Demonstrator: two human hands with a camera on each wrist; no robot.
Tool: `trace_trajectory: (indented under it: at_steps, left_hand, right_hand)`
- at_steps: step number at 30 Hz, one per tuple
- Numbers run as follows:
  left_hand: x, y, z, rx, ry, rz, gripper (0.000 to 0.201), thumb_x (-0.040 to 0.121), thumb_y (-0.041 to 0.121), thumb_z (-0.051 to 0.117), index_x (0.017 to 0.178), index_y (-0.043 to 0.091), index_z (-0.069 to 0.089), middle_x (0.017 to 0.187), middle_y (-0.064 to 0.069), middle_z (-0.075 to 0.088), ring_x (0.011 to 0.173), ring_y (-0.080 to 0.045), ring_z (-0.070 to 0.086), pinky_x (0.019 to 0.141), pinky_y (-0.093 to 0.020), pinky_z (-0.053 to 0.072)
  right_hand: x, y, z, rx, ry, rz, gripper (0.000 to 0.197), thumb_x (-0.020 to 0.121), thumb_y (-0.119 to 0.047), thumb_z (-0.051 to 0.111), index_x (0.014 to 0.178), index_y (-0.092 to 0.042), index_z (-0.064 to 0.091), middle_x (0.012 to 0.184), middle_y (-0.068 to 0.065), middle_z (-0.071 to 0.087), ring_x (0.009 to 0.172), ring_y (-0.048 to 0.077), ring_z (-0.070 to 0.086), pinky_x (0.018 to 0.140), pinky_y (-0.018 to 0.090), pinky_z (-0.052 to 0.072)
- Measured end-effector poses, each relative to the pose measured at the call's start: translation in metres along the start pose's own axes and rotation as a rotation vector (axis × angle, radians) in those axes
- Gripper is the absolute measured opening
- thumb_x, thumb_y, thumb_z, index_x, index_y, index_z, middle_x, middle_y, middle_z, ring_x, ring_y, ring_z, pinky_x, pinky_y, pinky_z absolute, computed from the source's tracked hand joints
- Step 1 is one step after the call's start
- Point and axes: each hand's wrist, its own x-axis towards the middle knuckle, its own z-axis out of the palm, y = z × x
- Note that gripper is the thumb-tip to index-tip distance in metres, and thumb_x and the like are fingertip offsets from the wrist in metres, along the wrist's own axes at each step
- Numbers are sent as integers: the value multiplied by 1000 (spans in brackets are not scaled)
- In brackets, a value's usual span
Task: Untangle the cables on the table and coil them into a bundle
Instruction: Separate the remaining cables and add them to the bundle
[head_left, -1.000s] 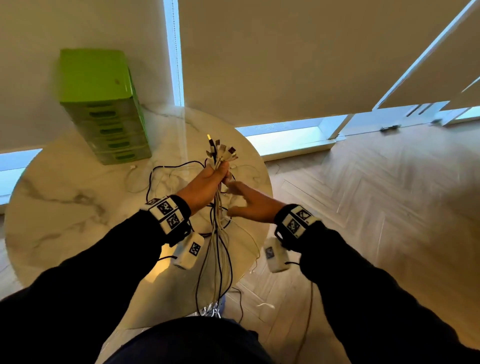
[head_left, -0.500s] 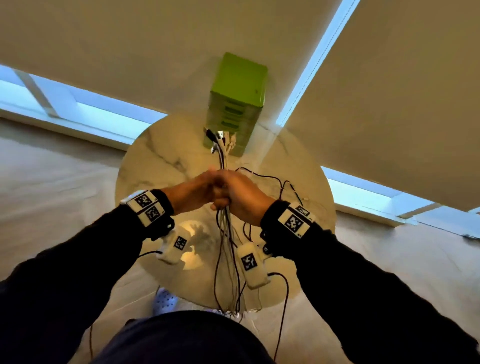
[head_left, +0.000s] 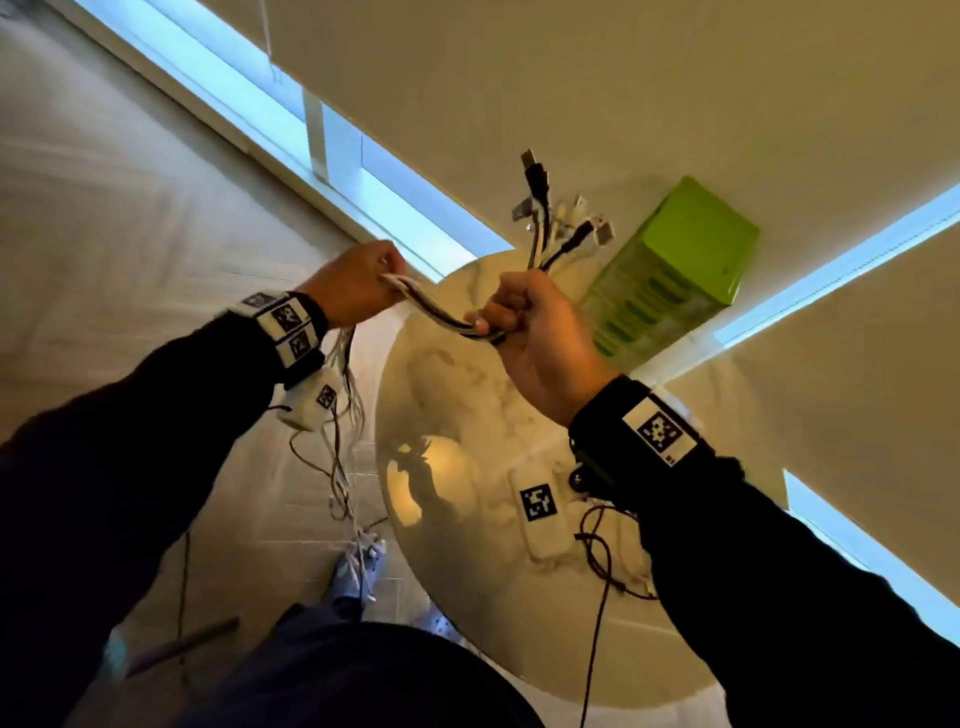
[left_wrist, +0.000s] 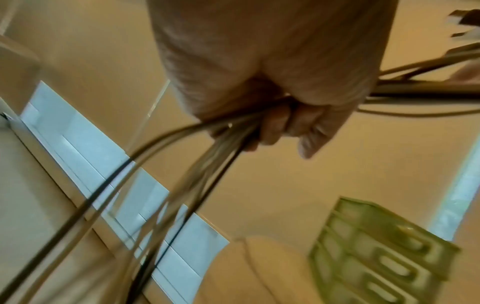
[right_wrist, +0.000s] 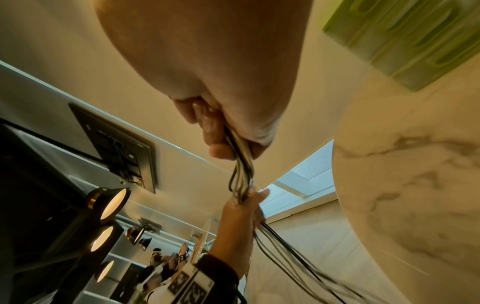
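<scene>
Both fists are clamping the cables, right hand gripping below the plugs, left hand grasping the trailing lengths.

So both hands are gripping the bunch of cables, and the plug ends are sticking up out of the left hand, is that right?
Nearly. Both hands do grip the cables, but the plugs stick up from the right hand, not the left hand; the head view shows it. Below the left hand the loose cables hang toward the floor.
</scene>
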Motion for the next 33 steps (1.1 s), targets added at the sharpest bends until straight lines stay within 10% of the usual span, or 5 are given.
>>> trace_trajectory:
  at_steps: [3,13,20,27,33]
  left_hand:
    - [13,-33,-11,28,216,-37,10,89,19,62,86,25,54,80,4,63,76,-21,57,69,-29,43]
    - [-25,-89,107,253,-462,-19,37,80,33,80,98,28,48,87,-1,61,82,-28,59,70,-33,44]
    - [-14,-7,116,-226,-565,124,85,77,83,50,140,26,46,143,6,49,133,-7,45,114,-35,35]
    - [-5,94,148,-571,-628,158,44,104,46,39,119,14,65,126,-1,67,119,-11,60,104,-31,45]
    - [-7,143,182,-491,-726,197,48,108,43,30,84,24,67,124,7,70,119,-4,60,96,-11,38]
  right_hand:
    - [0,5,12,-70,-54,-42,39,99,-9,41,62,-18,34,57,0,22,59,19,32,75,35,42]
    - [10,24,-39,-442,89,5,33,101,-17,47,71,-20,32,54,-7,26,48,12,28,76,40,51]
    - [6,21,-88,-595,155,-80,35,82,-3,58,65,-20,33,61,-2,33,55,14,41,65,40,42]
    - [-11,29,-107,-786,12,-61,28,87,2,57,114,-6,54,83,9,51,67,18,58,66,35,58]
    - [-36,31,-162,-644,181,37,19,88,-4,65,80,-8,49,60,9,48,53,18,54,63,36,49]
